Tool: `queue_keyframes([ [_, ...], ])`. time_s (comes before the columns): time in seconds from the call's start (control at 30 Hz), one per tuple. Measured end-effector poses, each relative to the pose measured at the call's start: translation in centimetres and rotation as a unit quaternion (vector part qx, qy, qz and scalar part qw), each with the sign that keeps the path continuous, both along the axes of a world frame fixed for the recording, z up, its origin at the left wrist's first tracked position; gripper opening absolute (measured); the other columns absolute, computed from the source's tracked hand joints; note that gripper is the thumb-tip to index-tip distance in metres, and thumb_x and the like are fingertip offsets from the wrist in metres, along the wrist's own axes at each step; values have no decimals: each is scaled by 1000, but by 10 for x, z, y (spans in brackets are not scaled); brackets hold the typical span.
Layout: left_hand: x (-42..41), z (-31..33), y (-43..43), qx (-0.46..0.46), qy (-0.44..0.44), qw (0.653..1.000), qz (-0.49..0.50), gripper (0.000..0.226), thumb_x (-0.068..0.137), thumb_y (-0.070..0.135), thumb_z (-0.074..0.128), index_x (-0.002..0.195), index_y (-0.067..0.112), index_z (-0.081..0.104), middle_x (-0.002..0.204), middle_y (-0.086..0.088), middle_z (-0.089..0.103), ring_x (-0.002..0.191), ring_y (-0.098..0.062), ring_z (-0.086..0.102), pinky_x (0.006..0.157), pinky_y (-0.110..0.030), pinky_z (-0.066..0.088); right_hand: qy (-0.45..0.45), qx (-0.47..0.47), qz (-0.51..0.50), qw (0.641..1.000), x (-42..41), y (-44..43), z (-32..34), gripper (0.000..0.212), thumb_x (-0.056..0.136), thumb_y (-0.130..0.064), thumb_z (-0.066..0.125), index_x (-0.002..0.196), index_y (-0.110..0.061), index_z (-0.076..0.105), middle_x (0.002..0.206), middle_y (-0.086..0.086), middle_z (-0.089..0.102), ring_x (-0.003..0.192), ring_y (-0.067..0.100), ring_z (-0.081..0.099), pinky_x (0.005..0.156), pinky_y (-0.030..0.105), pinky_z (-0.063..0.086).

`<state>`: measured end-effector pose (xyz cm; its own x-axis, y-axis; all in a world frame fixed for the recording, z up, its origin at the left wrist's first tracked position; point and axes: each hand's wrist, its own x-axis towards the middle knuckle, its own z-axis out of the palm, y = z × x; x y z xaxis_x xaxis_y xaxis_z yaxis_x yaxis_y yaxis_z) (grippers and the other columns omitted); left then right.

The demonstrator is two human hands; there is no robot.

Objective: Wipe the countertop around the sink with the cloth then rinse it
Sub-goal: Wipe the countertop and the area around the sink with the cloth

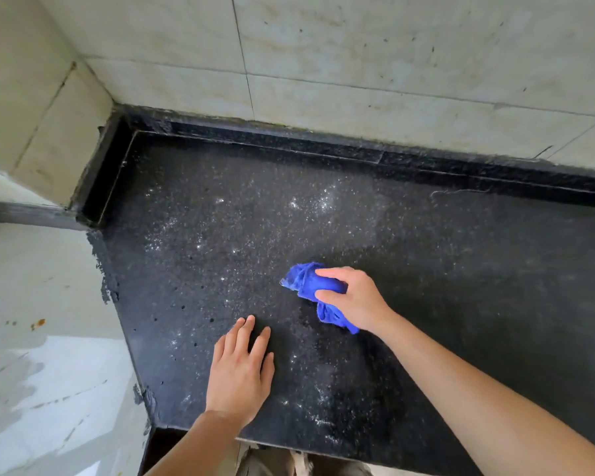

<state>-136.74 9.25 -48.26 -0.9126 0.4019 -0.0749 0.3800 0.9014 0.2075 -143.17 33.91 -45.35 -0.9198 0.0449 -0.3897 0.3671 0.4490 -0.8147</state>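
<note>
The right hand (pixel 352 298) grips a bunched blue cloth (pixel 315 290) against the black speckled countertop (pixel 461 269), just right of centre. At seven o'clock from it the left hand (pixel 241 372) lies flat, fingers straight, on the stone. Pale wall tiles (pixel 358 46) stand at twelve o'clock; the pale specks are perhaps water.
</note>
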Motion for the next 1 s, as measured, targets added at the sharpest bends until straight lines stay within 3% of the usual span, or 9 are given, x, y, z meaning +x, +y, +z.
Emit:
queue_keyframes([
  [0.13, -34, 4, -1, 50, 45, 998, -9, 34, 89, 26, 40, 91, 11, 71, 97, -6, 60, 85, -31, 59, 68, -40, 50, 13, 36, -186, 982, -28, 79, 10, 34, 79, -17, 72, 113, -17, 67, 107, 0, 69, 97, 18, 64, 97, 39, 48],
  [0.27, -85, -3, -2, 53, 74, 996, 27, 35, 89, 26, 42, 99, 7, 69, 109, -12, 60, 95, -33, 55, 75, -41, 46, -12, 223, -352, 909, -46, 128, -6, 43, 90, -23, 58, 131, -18, 53, 130, 13, 52, 116, 34, 51, 98, 39, 40],
  [0.4, -144, -13, -3, 31, 70, 993, 86, 43, 92, 30, 43, 121, 4, 62, 132, -22, 53, 120, -41, 49, 96, -50, 42, 62, 328, -263, 905, -51, 49, -29, 42, 89, -22, 57, 131, -16, 54, 127, 12, 49, 108, 38, 46, 86, 45, 41],
  [0.5, -170, -21, 2, 28, 35, 989, 139, 51, 94, 34, 43, 134, 4, 52, 146, -25, 40, 135, -43, 35, 109, -53, 31, 170, 294, -95, 936, -37, -25, -35, 41, 84, -30, 52, 122, -17, 61, 118, 7, 57, 98, 33, 53, 76, 41, 45],
  [0.6, -176, -26, 9, 14, 25, 987, 159, 58, 95, 40, 36, 142, 6, 44, 152, -24, 31, 142, -41, 24, 116, -51, 19, 165, 183, -8, 969, -31, -28, -26, 37, 86, -24, 56, 123, -20, 62, 118, 1, 57, 101, 24, 53, 85, 35, 45],
  [0.67, -174, -27, 10, 1, 22, 988, 154, 60, 96, 42, 31, 145, 7, 39, 154, -23, 26, 144, -40, 19, 118, -50, 15, 92, 51, -28, 994, -41, -1, -13, 36, 84, -14, 64, 120, -18, 64, 115, -3, 61, 104, 15, 57, 94, 29, 44],
  [0.73, -174, -26, 10, -7, 21, 988, 152, 61, 97, 43, 28, 146, 7, 37, 155, -23, 25, 144, -39, 18, 118, -50, 14, 56, 30, -120, 991, -57, 41, -3, 34, 82, -9, 67, 116, -14, 67, 108, -5, 65, 102, 13, 62, 95, 23, 44],
  [0.9, -175, -25, 11, -35, 24, 988, 151, 63, 97, 44, 24, 145, 7, 38, 154, -23, 26, 144, -39, 20, 117, -51, 16, -10, 205, -380, 902, -100, 124, -8, 39, 89, -21, 58, 128, -17, 57, 129, 10, 57, 116, 30, 54, 98, 35, 40],
  [1.0, -175, -26, 11, -39, 31, 987, 151, 62, 97, 44, 25, 145, 7, 39, 153, -23, 28, 143, -40, 22, 116, -51, 17, 41, 326, -318, 889, -120, 70, -23, 40, 87, -21, 58, 127, -16, 56, 123, 19, 52, 106, 40, 50, 88, 41, 40],
])
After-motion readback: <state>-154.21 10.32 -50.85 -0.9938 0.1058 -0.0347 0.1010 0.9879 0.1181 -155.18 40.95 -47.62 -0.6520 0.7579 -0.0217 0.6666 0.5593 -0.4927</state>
